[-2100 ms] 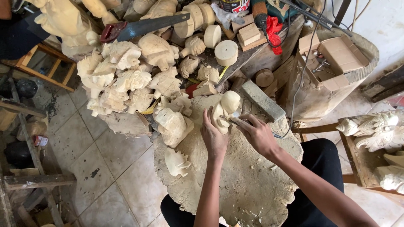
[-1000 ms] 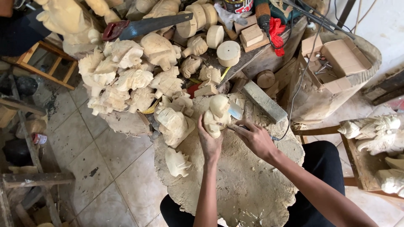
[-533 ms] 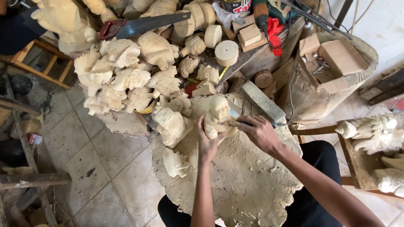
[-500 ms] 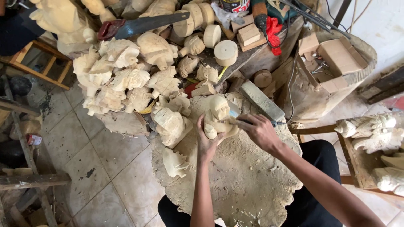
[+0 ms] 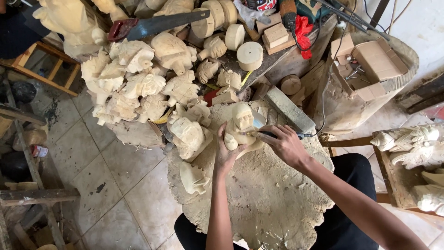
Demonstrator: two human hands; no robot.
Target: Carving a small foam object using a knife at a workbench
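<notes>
A crowded carving shop, tiled floor (image 5: pixel 92 166) on one side and a big round stump (image 5: pixel 273 203) dusted with pale shavings serving as the desk, with a heap of rough-cut figures (image 5: pixel 134 88) piled behind it and a hand saw (image 5: pixel 157 24) lying across the top. Right at the stump's far edge the left hand (image 5: pixel 227 153) props a small pale wooden figure (image 5: pixel 240 124) upright, fingers (image 5: pixel 221 134) curled closed around its lower half, head and face left bare. The right hand (image 5: pixel 284 146) is wrapped tight around a thin dark-handled carving tool (image 5: pixel 270 134), its tip in against the figure's side, just below the face. To my eye this is fine shaving work, and doing it well looks like a matter of keeping the figure's base planted on the stump, taking shallow strokes, and steering the tip away from the holding thumb, which sits close to the cut. A slip there is the risk. Another unfinished carving (image 5: pixel 187 135) lies touching the stump just left of the figure, near enough to crowd that wrist.
</notes>
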